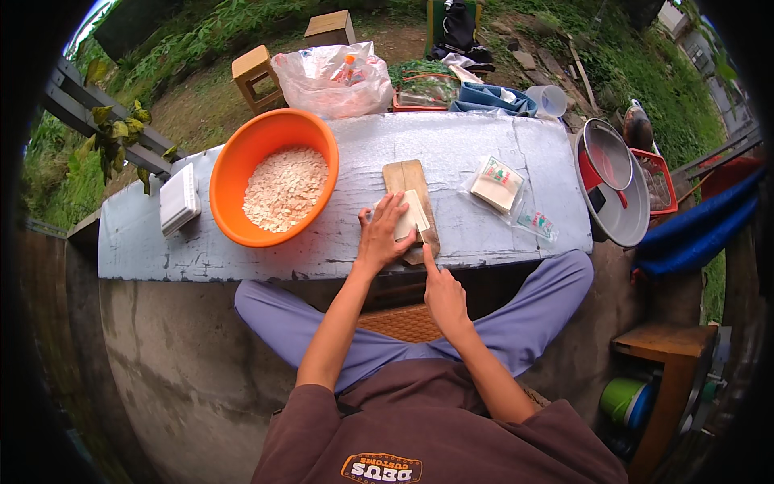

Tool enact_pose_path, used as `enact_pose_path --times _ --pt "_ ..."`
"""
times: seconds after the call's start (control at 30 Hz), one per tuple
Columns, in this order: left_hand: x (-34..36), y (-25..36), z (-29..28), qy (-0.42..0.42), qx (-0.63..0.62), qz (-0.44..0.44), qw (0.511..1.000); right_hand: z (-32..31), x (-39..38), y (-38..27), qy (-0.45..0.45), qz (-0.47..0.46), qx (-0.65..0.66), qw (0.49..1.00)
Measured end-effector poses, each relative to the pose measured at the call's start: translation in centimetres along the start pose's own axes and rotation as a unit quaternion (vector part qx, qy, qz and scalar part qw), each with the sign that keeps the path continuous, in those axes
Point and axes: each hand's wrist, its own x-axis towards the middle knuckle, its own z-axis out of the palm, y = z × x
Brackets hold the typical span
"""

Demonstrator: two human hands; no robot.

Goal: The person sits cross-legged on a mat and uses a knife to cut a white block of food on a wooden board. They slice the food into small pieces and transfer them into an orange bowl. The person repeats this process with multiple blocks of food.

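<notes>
A narrow wooden cutting board (401, 174) lies near the table's front edge. On it rests a pale, flat rectangular block (414, 214), possibly a stack of thin sheets. My left hand (382, 234) presses and steadies this block from its left side, fingers bent over it. At the block's lower right corner, my right hand (446, 295) grips a knife (422, 235), index finger stretched along it; most of the knife is hidden. Left of the board, an orange basin (229, 153) holds many small pale cut pieces (282, 189).
An opened plastic pack of pale squares (496, 192) lies right of the board on the silvery table (476, 141). A white plastic container (179, 200) sits at the left. Behind are a plastic bag (334, 89) and wooden stools (256, 71); a metal basin (629, 214) stands at the right.
</notes>
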Motion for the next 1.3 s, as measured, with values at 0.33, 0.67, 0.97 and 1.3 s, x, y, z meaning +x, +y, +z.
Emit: enact_pose_path --times 0.33,0.67,0.97,1.3 --pt "-0.2 -1.2 -0.4 -0.004 -0.042 0.024 0.999 -1.2 0.7 -0.1 0.020 -0.010 0.051 0.998" --pt "-0.1 -0.8 -0.5 0.004 -0.047 0.024 0.999 -1.1 6.4 -2.4 0.006 -0.040 0.037 0.999" --pt "-0.1 -0.9 -0.4 0.008 -0.051 0.027 0.998 -0.7 7.2 -2.7 0.012 -0.044 0.046 0.998" --pt "-0.1 -1.2 0.0 0.026 -0.048 0.031 0.998 -1.4 8.2 -3.4 -0.016 -0.037 0.039 0.998"
